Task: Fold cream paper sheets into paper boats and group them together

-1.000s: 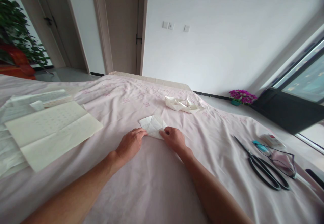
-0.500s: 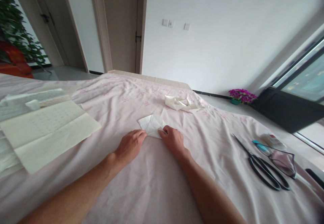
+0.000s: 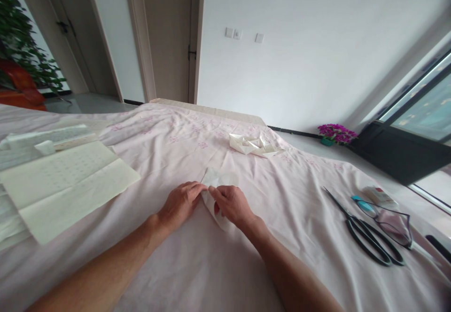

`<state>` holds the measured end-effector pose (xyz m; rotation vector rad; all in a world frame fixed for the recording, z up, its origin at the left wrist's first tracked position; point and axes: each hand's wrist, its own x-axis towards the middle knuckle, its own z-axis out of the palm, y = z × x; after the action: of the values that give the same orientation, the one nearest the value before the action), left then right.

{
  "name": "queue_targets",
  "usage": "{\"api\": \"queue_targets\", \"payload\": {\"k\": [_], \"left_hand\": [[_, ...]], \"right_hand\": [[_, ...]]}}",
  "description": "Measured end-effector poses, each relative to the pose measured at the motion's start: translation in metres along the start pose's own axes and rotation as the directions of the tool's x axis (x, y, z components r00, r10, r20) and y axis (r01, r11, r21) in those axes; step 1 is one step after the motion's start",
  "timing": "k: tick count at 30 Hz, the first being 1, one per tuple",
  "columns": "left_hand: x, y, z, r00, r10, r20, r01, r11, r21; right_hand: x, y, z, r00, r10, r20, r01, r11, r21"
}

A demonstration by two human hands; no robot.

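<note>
A small piece of folded white paper point(image 3: 214, 176) lies on the pink cloth between my hands, partly covered by them and a little blurred. My left hand point(image 3: 183, 199) is closed, pinching the paper's left edge. Close beside those fingertips, my right hand point(image 3: 230, 202) also pinches the paper, its thumb and curled fingers on the near side. Part of the paper hangs down toward me under the right hand. Beyond the hands sits folded paper shaped like boats point(image 3: 252, 145).
Creased written sheets point(image 3: 73, 175) are piled at the left. To the right lie black-handled scissors point(image 3: 366, 232), glasses point(image 3: 394, 225) and a small white box point(image 3: 380, 195). A wrinkled flowered cloth point(image 3: 169, 133) covers the surface.
The paper, flatter before, is now turned and bent toward me. My right hand has moved left, bringing its fingertips next to my left hand, which shifted slightly.
</note>
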<state>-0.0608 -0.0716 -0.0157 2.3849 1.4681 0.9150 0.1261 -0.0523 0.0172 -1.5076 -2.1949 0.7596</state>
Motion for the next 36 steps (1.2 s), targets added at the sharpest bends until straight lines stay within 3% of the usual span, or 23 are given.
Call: {"api": "queue_targets", "payload": {"k": [2,4,6,8,12,16,19,22,25,27,31,34,36], "left_hand": [[0.000,0.000,-0.003,1.000,-0.007,0.010,0.008,0.996,-0.089],[0.000,-0.001,-0.005,1.000,-0.001,0.021,0.005,0.988,-0.152],[0.000,-0.001,-0.007,0.999,0.015,0.034,-0.009,0.983,-0.185],[0.002,-0.002,-0.008,0.999,0.035,0.032,-0.028,0.979,-0.200],[0.006,-0.006,-0.009,0.999,0.050,-0.008,-0.051,0.975,-0.216],[0.009,-0.016,-0.008,0.998,0.049,0.029,-0.042,0.980,-0.196],[0.010,-0.027,-0.006,1.000,-0.007,0.021,0.011,0.986,-0.166],[0.012,-0.035,-0.008,0.992,-0.079,-0.100,0.066,0.990,-0.126],[0.015,-0.033,-0.018,0.973,-0.125,-0.195,0.110,0.990,-0.089],[0.018,-0.026,-0.028,0.966,-0.166,-0.200,0.155,0.985,-0.069],[0.017,-0.003,-0.036,0.981,-0.167,-0.100,0.170,0.985,0.030],[0.009,0.019,-0.025,0.997,-0.059,0.042,0.052,0.986,0.157],[0.003,0.030,-0.014,0.997,0.001,0.082,-0.022,0.968,0.251]], "right_hand": [[0.001,-0.004,-0.006,1.000,0.004,0.031,-0.006,0.997,0.083],[0.005,-0.002,-0.014,0.992,0.012,-0.122,-0.013,1.000,-0.006],[0.010,0.007,-0.021,0.954,-0.045,-0.295,-0.008,0.984,-0.177],[0.016,0.019,-0.025,0.933,-0.077,-0.351,-0.029,0.958,-0.287],[0.026,0.043,-0.028,0.967,0.071,-0.246,-0.134,0.959,-0.249],[0.031,0.055,-0.031,0.975,0.185,-0.120,-0.201,0.969,-0.144],[0.031,0.056,-0.032,0.980,0.182,-0.078,-0.193,0.968,-0.162],[0.030,0.056,-0.031,0.982,0.170,-0.085,-0.182,0.970,-0.160],[0.029,0.054,-0.030,0.982,0.161,-0.097,-0.177,0.967,-0.182],[0.029,0.054,-0.029,0.982,0.158,-0.102,-0.176,0.962,-0.211],[0.027,0.052,-0.029,0.983,0.144,-0.109,-0.166,0.961,-0.222],[0.025,0.053,-0.027,0.986,0.116,-0.124,-0.138,0.971,-0.195],[0.025,0.055,-0.025,0.988,0.073,-0.137,-0.095,0.983,-0.156]]}}
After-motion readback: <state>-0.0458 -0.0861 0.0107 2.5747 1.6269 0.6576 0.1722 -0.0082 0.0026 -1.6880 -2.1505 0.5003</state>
